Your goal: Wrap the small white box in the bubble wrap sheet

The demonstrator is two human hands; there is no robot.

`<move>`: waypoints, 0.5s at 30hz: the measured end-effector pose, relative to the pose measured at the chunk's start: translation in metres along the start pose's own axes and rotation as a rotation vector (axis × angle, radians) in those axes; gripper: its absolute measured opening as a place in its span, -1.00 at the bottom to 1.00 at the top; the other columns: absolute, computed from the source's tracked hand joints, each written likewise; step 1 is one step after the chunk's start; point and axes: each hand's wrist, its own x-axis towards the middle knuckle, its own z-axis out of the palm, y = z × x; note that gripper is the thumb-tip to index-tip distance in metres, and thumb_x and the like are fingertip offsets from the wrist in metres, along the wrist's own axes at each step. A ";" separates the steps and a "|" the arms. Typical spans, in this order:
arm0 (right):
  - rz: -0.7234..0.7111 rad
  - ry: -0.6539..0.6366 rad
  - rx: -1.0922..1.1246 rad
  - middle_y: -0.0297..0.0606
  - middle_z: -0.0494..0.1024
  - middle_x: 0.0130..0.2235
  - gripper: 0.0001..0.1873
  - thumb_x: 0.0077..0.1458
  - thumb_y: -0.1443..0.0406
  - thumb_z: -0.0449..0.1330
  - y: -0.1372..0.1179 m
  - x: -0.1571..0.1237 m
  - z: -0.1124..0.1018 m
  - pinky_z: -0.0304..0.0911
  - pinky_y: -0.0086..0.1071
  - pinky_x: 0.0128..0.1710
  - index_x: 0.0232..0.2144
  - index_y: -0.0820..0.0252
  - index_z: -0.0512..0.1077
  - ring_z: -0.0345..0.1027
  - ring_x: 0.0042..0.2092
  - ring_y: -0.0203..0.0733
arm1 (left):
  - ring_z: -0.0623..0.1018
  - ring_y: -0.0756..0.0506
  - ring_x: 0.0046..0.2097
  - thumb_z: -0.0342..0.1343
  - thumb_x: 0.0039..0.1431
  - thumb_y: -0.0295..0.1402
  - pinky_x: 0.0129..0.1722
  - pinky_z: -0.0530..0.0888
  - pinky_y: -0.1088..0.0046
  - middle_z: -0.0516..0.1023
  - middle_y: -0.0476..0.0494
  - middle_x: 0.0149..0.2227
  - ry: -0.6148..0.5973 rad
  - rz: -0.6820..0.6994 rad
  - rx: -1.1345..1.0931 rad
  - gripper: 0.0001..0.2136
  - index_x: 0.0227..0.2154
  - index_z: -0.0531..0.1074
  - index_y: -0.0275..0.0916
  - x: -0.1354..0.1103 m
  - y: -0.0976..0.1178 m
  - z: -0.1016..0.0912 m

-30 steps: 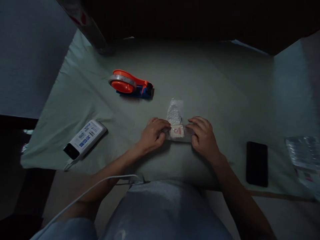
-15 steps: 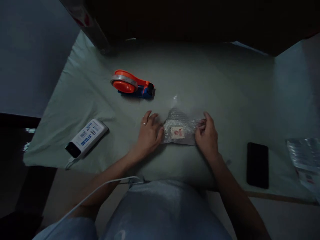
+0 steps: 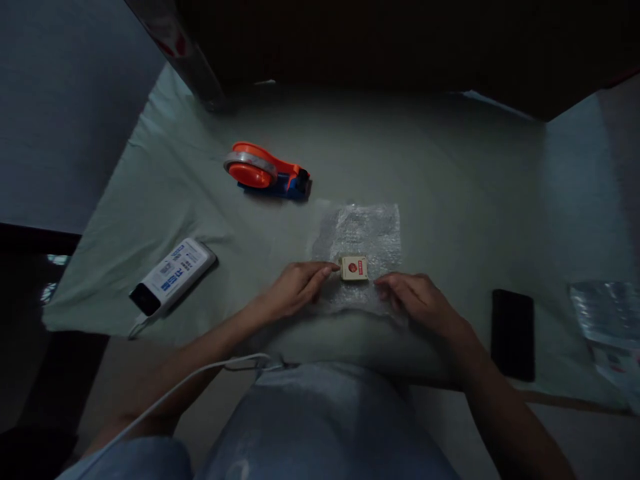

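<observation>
A sheet of bubble wrap [image 3: 367,233] lies spread flat on the pale green cloth [image 3: 450,187]. On its near part sits a small cream box with a red mark [image 3: 354,268]. My left hand [image 3: 296,289] rests on the wrap's near left edge, its fingers stretched out and a fingertip touching the box's left side. My right hand [image 3: 417,299] lies flat on the wrap's near right edge, fingers extended toward the box and just short of it.
An orange and blue tape dispenser [image 3: 264,170] stands at the back left. A white power bank [image 3: 173,277] with a white cable lies at the left. A black phone [image 3: 513,333] lies at the right, and clear plastic packets [image 3: 607,320] at the far right edge.
The bubble wrap was folded around the box; now it lies unfolded and flat with the box bare on top. Both hands have drawn back to its near edge.
</observation>
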 end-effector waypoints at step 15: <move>-0.009 0.468 -0.138 -0.15 0.44 -0.12 -0.57 0.03 0.18 0.22 -0.001 0.025 0.020 0.31 -0.18 -0.10 -0.05 0.16 0.28 0.37 -0.11 -0.06 | -0.17 -0.43 0.36 -0.05 -0.04 0.29 0.26 -0.12 -0.09 -0.16 -0.50 0.34 0.045 -0.056 0.520 0.03 0.28 -0.11 -0.45 -0.003 0.007 0.073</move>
